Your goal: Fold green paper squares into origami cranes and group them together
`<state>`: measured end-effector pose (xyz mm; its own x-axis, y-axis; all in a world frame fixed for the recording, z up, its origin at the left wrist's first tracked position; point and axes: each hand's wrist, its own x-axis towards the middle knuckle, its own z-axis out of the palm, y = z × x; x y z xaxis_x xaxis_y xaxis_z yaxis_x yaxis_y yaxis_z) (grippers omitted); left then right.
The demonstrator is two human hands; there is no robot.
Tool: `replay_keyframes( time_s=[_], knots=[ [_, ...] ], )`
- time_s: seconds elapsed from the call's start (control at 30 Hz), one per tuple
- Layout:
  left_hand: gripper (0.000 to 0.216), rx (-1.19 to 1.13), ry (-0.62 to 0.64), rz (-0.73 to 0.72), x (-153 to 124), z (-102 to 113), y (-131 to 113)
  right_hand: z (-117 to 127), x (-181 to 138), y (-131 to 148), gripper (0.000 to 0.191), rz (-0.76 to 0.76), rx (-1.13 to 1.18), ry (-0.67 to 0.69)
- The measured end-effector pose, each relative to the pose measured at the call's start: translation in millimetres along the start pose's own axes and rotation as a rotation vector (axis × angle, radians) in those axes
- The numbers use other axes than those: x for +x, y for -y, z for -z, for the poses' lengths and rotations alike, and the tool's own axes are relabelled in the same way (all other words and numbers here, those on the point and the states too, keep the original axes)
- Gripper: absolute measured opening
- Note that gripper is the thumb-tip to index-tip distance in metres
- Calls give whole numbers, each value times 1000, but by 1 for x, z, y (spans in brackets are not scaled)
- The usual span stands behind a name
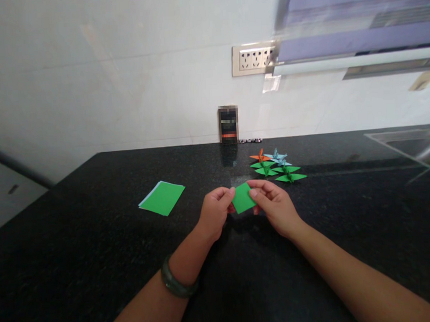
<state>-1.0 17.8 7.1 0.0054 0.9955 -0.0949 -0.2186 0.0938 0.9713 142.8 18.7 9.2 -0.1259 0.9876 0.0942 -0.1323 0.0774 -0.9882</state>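
Observation:
A small green square of folded paper (243, 198) is held up just above the dark counter. My left hand (217, 207) pinches its left edge between thumb and fingers. On the opposite side, my right hand (274, 203) grips the right edge, thumb on top. Behind my right hand stand several folded paper cranes: green ones (290, 176), light blue ones (277, 156) and an orange one (260, 156). To the left of my left hand lies a stack of paper sheets (163, 199), green on top with a light blue edge showing.
The black speckled counter (97, 242) runs back to a white wall. A phone-like dark object (228, 125) leans there, a beaded strap (250, 141) beside it. A socket panel (253, 59) is on the wall. A sink edge (407, 148) lies at far right.

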Motion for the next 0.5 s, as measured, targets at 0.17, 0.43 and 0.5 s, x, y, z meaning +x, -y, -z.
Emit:
replay_keyframes(
  time_s=[0.17,0.43,0.5],
  knots=[
    [31,-98,114,-10,-3,0,0,2,4,-4,36,-31,110,-54],
    [26,-100,91,-20,-5,-1,-2,3,5,-5,37,-69,179,-88],
    [26,-104,79,-17,-4,-1,-2,3,5,-5,36,-65,177,-83]
  ],
)
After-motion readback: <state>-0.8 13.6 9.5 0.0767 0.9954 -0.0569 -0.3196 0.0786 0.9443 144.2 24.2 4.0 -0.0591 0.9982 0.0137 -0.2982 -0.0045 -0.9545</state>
